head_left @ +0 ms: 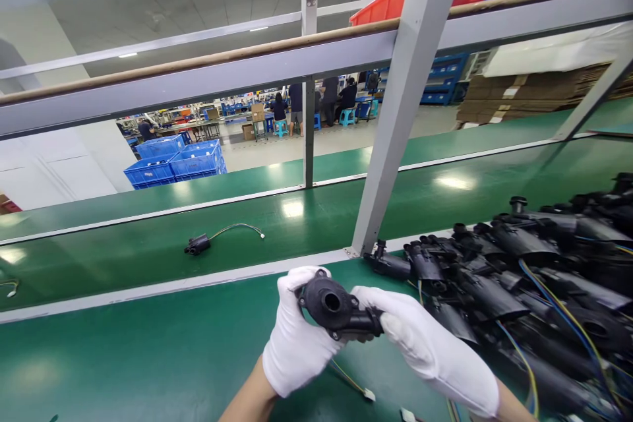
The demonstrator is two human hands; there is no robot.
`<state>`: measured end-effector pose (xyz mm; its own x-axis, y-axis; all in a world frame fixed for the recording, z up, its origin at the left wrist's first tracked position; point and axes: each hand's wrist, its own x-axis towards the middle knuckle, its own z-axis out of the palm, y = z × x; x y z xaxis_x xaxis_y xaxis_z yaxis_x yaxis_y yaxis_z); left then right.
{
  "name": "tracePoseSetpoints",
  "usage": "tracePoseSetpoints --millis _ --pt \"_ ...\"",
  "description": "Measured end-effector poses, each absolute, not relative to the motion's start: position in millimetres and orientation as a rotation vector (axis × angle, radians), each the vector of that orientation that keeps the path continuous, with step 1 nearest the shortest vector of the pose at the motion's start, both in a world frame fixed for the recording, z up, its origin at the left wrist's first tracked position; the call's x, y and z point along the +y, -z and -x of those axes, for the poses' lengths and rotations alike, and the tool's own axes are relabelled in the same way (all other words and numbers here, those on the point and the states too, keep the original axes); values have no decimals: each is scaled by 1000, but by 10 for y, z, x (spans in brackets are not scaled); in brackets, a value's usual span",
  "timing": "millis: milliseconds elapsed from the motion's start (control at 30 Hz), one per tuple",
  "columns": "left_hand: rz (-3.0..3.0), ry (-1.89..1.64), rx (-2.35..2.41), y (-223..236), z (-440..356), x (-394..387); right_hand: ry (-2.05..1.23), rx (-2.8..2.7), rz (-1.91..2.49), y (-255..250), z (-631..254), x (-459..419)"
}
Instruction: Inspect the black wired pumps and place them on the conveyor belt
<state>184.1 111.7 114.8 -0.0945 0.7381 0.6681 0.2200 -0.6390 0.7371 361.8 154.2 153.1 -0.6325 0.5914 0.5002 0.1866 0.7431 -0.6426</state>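
A black motor pump [329, 303] with a round housing and a hole in its face is held up above the green bench. My left hand [299, 336], in a white glove, wraps around its left side and underside. From the right, my gloved right hand [420, 336] grips the short outlet pipe. Thin wires ending in a white connector [368, 395] hang below the pump. The pump's rear body is hidden by the housing and my gloves. Close to my right hand lies a heap of similar black pumps [494, 290] with coloured wires.
Beyond a white edge strip, one pump [198, 244] with a wire lies on a green belt [123, 257]. A slanted grey post [395, 112] rises just ahead of my hands. Blue crates [198, 159] stand behind the belt, and several people sit or stand farther back.
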Motion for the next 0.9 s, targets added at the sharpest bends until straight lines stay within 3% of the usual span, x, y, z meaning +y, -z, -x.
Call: tracePoseSetpoints --millis 667,900 --pt "-1833 -1822 1084 -1118 -1853 1127 -865 -2285 735 -1495 -3588 1593" --pt "-2283 -1665 1038 -1334 -1531 1094 -794 -2407 556 -1536 -3640 1625"
